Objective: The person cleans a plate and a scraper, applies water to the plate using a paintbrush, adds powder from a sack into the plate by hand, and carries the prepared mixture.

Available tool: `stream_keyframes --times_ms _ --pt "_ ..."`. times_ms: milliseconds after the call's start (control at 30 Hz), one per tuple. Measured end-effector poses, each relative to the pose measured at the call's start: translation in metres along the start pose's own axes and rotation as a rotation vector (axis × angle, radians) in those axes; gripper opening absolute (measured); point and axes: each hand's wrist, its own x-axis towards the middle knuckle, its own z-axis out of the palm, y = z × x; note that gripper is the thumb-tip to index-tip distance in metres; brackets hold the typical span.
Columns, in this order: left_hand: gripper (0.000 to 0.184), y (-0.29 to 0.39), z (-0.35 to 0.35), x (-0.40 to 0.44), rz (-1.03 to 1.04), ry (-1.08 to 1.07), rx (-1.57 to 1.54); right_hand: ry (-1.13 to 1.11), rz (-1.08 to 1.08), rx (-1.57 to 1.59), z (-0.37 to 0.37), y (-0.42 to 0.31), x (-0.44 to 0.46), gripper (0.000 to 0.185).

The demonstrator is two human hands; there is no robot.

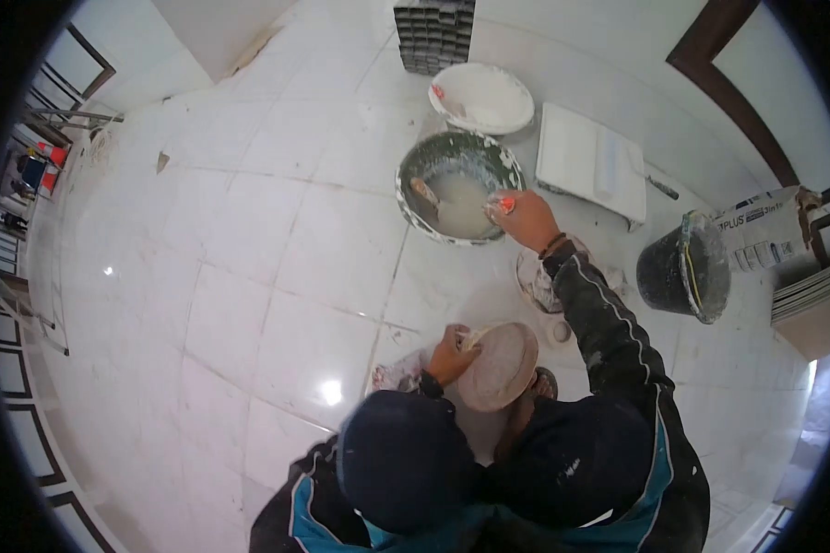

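My right hand [526, 221] is closed on a small orange-red object [506, 205] at the right rim of a green basin [461, 147]. Cloudy liquid fills the basin's bottom, and a trowel-like tool [424, 192] leans inside its left wall. Nearer to me, my left hand [454, 356] grips the left edge of a round, shallow pinkish bowl [498, 367], which is tilted and smeared with pale residue. My left fingers are wrapped on its rim. What the orange-red object belongs to is partly hidden by my right fingers.
Behind the basin stand a white bowl [489, 97] and a stack of dark pieces [433, 37]. A white paint tray [590, 161], a black bucket [673, 272] and a paper sack [761, 230] are at the right. A stained round container [537, 281] sits beneath my right forearm.
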Motion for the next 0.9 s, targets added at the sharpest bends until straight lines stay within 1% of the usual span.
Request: stream_keyframes --times_ms 33,100,133,167,200,233,267,300,333,367,400,433,467,533,567,600,667,700,733,767,800,867,900 --pt "0.045 0.005 -0.009 -0.006 0.021 -0.001 0.004 0.018 -0.007 -0.009 0.003 -0.002 0.006 0.029" --pt "0.033 0.019 -0.034 -0.02 0.006 0.021 -0.125 0.121 -0.044 -0.248 0.012 -0.004 0.018 0.024" --pt "0.029 0.028 -0.049 -0.027 0.007 0.143 -0.245 0.138 -0.044 -0.258 0.02 -0.001 0.024 0.024" --pt "0.027 0.036 -0.068 -0.034 0.004 0.266 -0.365 0.074 -0.068 -0.274 0.03 0.005 0.029 0.023" --pt "0.026 0.038 -0.098 -0.034 0.147 0.254 -0.309 0.008 -0.088 -0.285 0.037 0.007 0.032 0.022" --pt "0.026 0.039 -0.131 -0.035 0.284 0.24 -0.248 -0.036 -0.081 -0.159 0.039 0.006 0.032 0.024" --pt "0.028 0.042 -0.157 -0.034 0.159 0.271 -0.386 -0.029 -0.068 -0.148 0.048 0.013 0.035 0.024" --pt "0.03 0.076 -0.176 -0.04 0.233 0.323 -0.425 -0.152 0.016 -0.221 0.062 0.024 0.04 0.026" --pt "0.033 0.098 -0.195 -0.038 0.192 0.316 -0.682 -0.277 0.101 -0.29 0.067 0.029 0.044 0.028" --pt "0.034 0.121 -0.211 -0.036 0.194 0.342 -0.711 -0.276 0.123 -0.275 0.068 0.037 0.051 0.028" --pt "0.04 0.152 -0.221 -0.03 0.215 0.31 -0.731 -0.354 0.144 -0.189 0.065 0.039 0.061 0.03" --pt "0.048 0.177 -0.225 -0.021 0.258 0.291 -0.772 -0.428 0.156 -0.106 0.063 0.041 0.067 0.034" --pt "0.054 0.188 -0.234 -0.006 0.316 0.213 -0.797 -0.421 0.154 -0.106 0.06 0.046 0.07 0.034" --pt "0.06 0.203 -0.243 0.03 0.384 0.201 -0.75 -0.393 -0.069 -0.006 0.062 0.068 0.087 0.031" --pt "0.06 0.208 -0.245 0.048 0.396 0.212 -0.742 -0.233 -0.467 -0.119 0.063 0.089 0.088 0.025" --pt "0.06 0.214 -0.242 0.066 0.406 0.205 -0.766 -0.156 -0.465 -0.045 0.054 0.095 0.084 0.021" --pt "0.06 0.221 -0.237 0.096 0.42 0.21 -0.785 -0.12 -0.134 0.404 0.017 0.067 0.07 0.017" --pt "0.061 0.223 -0.233 0.109 0.366 0.187 -0.712 -0.157 0.214 0.767 -0.015 0.04 0.062 0.017" --pt "0.062 0.225 -0.229 0.124 0.306 0.155 -0.64 -0.155 0.221 0.774 -0.037 0.02 0.06 0.017" --pt "0.062 0.22 -0.226 0.143 0.307 0.091 -0.628 -0.135 0.248 0.911 -0.055 0.003 0.058 0.02" --pt "0.062 0.222 -0.217 0.155 0.292 0.078 -0.623 -0.108 0.28 1.047 -0.064 -0.007 0.06 0.023" --pt "0.062 0.225 -0.198 0.173 0.246 0.139 -0.456 -0.058 0.014 0.823 -0.061 -0.021 0.071 0.024" --pt "0.062 0.226 -0.19 0.18 0.23 0.114 -0.445 -0.029 -0.122 0.764 -0.048 -0.018 0.08 0.026"
